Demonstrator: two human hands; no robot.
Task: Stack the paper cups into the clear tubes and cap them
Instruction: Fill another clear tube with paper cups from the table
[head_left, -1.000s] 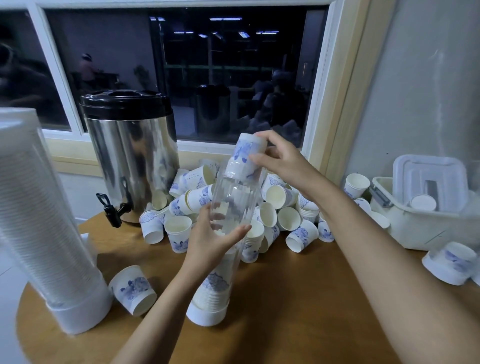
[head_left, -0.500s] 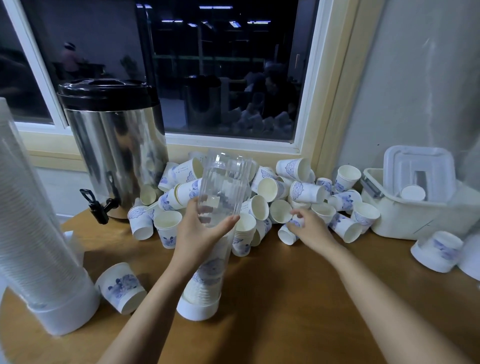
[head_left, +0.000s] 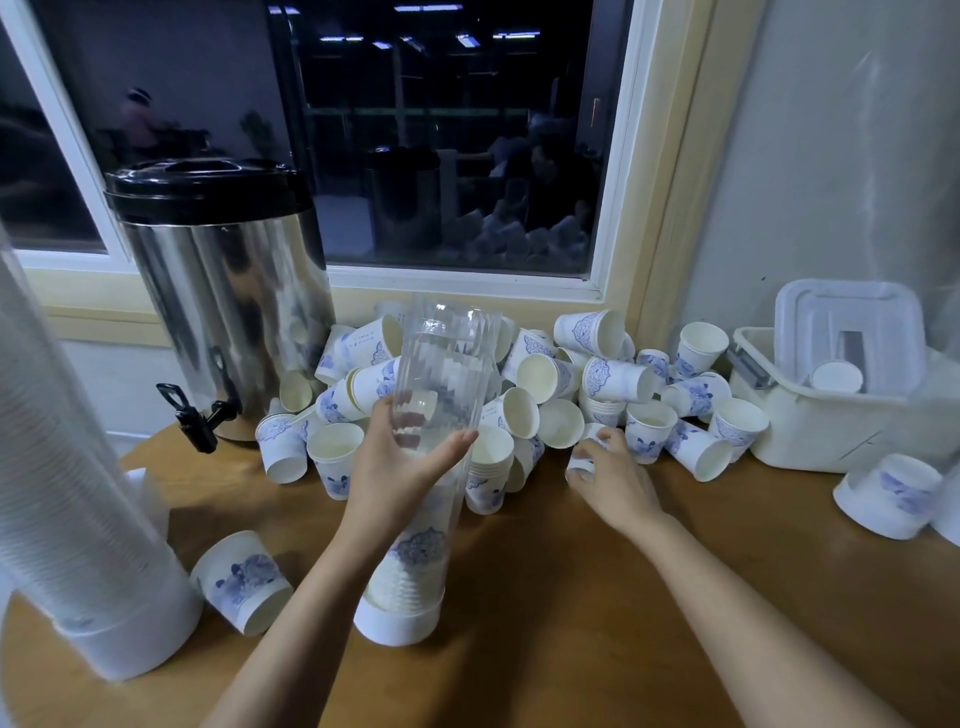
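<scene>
Left hand: I see its grip wrapped around the tube, frame centre.
Right hand: grip pinching a cup on the counter.

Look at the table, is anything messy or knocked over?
Yes. The loose paper cups lie in a jumbled heap under the window, many tipped on their sides. One cup lies tipped over alone near the front left. The clear tube held by the left hand leans slightly.

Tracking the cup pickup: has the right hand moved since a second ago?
Yes. The right hand has come down from the mouth of the clear tube to the cup pile on the table, right of the tube, fingers on a cup.
</scene>
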